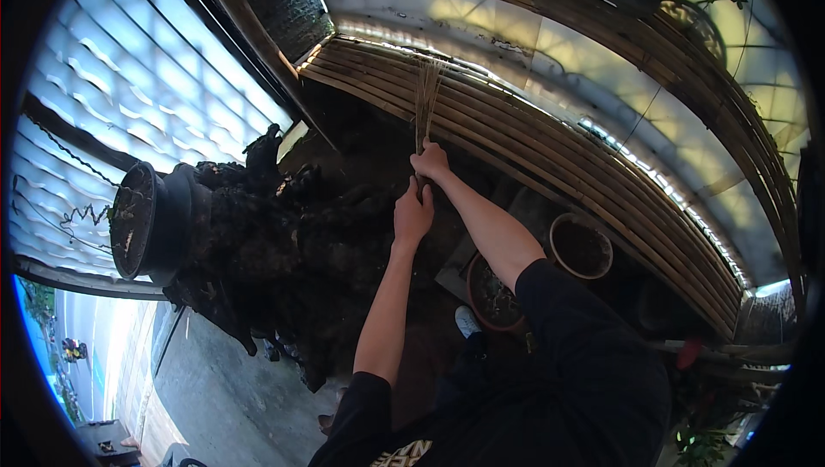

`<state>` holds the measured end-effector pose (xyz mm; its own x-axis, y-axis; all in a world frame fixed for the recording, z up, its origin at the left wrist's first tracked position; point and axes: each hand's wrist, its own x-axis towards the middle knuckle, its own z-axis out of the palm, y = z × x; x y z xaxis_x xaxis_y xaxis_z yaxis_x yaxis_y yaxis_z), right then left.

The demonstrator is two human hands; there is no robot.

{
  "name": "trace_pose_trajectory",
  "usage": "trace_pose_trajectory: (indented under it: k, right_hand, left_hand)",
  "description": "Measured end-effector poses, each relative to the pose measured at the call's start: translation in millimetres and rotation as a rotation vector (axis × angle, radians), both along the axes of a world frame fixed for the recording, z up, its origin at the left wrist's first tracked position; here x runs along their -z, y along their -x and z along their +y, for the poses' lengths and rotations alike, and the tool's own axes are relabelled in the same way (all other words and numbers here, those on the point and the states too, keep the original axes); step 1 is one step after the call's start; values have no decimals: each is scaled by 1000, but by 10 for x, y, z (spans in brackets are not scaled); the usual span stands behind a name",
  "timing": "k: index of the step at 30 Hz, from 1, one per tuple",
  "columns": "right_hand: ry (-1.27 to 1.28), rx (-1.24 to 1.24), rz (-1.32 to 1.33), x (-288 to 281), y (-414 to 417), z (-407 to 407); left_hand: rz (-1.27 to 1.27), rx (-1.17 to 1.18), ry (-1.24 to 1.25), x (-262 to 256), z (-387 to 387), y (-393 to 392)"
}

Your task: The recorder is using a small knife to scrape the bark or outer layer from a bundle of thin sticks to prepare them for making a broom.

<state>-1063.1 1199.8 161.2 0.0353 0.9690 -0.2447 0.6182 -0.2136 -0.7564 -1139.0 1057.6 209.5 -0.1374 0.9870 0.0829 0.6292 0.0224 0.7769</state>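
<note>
Both of my hands grip a stick broom point(426, 96) of thin, stiff bristles. My right hand point(430, 159) is closed around it just below the spread bristles. Closer to my body, my left hand point(414, 209) holds the lower end, directly below the right one. The bristles point away from me over a bamboo slat bench point(541, 145), and their tips reach towards its back edge. From this angle I cannot tell whether they touch the slats.
A large dark driftwood or root mass point(277, 235) stands on my left, with a black pot point(171, 222) beside it. Two round planters, one with soil point(581, 246) and one with dry stems point(493, 293), sit near my shoe point(466, 321). A curved bamboo rail point(619, 29) runs above the bench.
</note>
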Motion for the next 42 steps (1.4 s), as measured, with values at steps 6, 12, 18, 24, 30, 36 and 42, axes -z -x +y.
trace_pose_trajectory:
  k: [6, 12, 18, 24, 30, 36, 42]
  right_hand:
    - [160, -272, 27, -235, 688, 18]
    - [-51, -270, 167, -437, 475, -442]
    - [-67, 15, 156, -459, -620, -1272]
    - [12, 150, -45, -260, -1258, -1687]
    - [116, -120, 36, -122, -964, -1698]
    - [-38, -136, 190, -92, -1008, -1859]
    - [-66, 36, 132, -363, -1719, -2508]
  left_hand:
    - [63, -179, 92, -117, -140, 402]
    - [-320, -140, 32, -30, -434, 295]
    - [-253, 41, 38, -181, -1117, -441]
    - [-169, 181, 142, -152, -1368, -982]
    - [-170, -23, 98, -77, -1672, -908]
    - [-274, -60, 16, -70, -1892, -1066]
    - [-281, 133, 33, -125, -2321, -1451]
